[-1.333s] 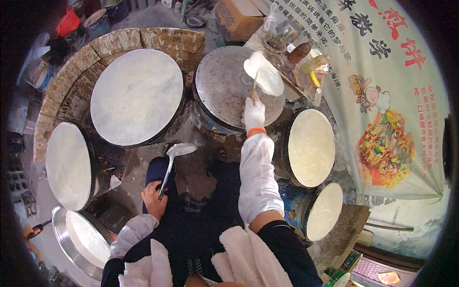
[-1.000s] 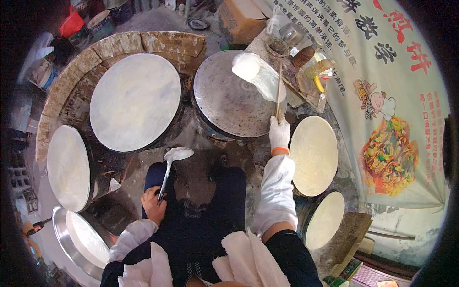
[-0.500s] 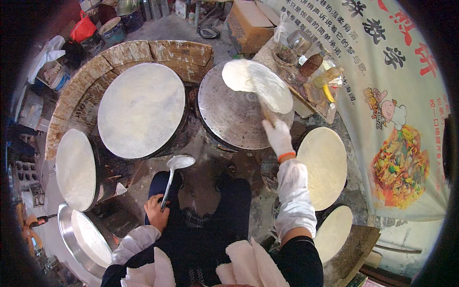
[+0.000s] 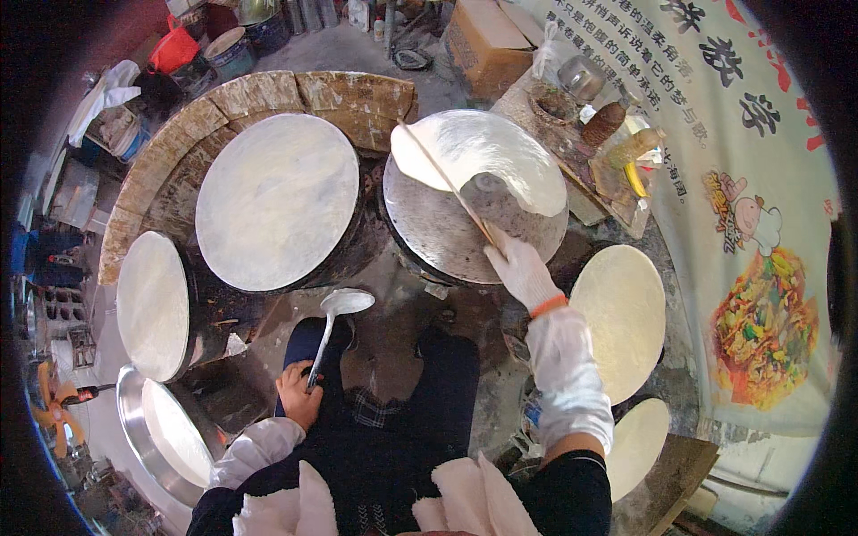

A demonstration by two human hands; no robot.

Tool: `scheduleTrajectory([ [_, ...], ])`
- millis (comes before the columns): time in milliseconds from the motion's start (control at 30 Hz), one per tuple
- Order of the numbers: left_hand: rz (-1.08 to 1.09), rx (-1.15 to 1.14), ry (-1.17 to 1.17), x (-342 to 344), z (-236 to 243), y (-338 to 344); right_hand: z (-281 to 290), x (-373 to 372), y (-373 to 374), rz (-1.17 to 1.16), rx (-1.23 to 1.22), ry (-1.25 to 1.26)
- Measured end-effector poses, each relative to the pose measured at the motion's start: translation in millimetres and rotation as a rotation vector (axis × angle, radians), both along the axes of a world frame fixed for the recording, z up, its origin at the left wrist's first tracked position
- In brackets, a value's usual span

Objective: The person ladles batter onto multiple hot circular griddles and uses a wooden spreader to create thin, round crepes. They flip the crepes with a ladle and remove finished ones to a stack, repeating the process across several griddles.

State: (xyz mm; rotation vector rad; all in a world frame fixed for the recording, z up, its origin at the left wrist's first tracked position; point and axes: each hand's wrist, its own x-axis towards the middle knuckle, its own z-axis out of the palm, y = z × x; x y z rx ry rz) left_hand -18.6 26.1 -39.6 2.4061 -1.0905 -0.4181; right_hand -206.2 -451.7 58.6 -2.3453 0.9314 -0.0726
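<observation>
My right hand (image 4: 521,271), in a white glove with an orange band at the wrist, grips a thin wooden batter spreader (image 4: 444,180). The stick slants up and left across a round griddle (image 4: 447,234). Wet white batter (image 4: 474,143) covers the griddle's far part in a glossy curved band, while its near part is bare and dark. My bare left hand (image 4: 300,393) rests by my left knee, closed around the handle of a ladle (image 4: 345,304). White batter coats the ladle's bowl, which points forward, away from the griddles.
Left of centre lies a batter-coated griddle (image 4: 277,201), with a smaller one (image 4: 154,306) beyond it. Two pale-coated griddles (image 4: 618,323) (image 4: 637,448) are at right. A steel basin (image 4: 134,420) holds white batter. Bottles (image 4: 604,123) stand on a side board. A curved wooden wall (image 4: 268,89) runs behind.
My right hand has swung the spreader leftward, and the batter now forms a wider band along the griddle's far side. My left hand keeps the ladle in place. The view has shifted slightly.
</observation>
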Motion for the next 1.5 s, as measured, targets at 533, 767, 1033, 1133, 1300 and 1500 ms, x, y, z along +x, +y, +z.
scheduleTrajectory([
  [533,0.082,0.03,0.036,-8,9,-14,13,37,-79,0.197,-0.109,0.149],
  [767,0.072,0.031,0.043,-5,1,-3,14,-75,15,-0.078,0.231,-0.158],
  [1033,0.045,-0.002,0.018,-6,5,-1,8,-51,24,-0.256,0.53,-0.058],
  [1133,0.094,-0.009,0.037,-7,1,8,9,-68,58,-0.438,0.777,-0.226],
  [1300,0.074,-0.083,0.05,0,3,15,6,21,116,-0.482,0.828,-0.553],
  [1500,0.112,-0.129,0.036,11,-1,27,-24,118,198,-0.778,1.038,-0.803],
])
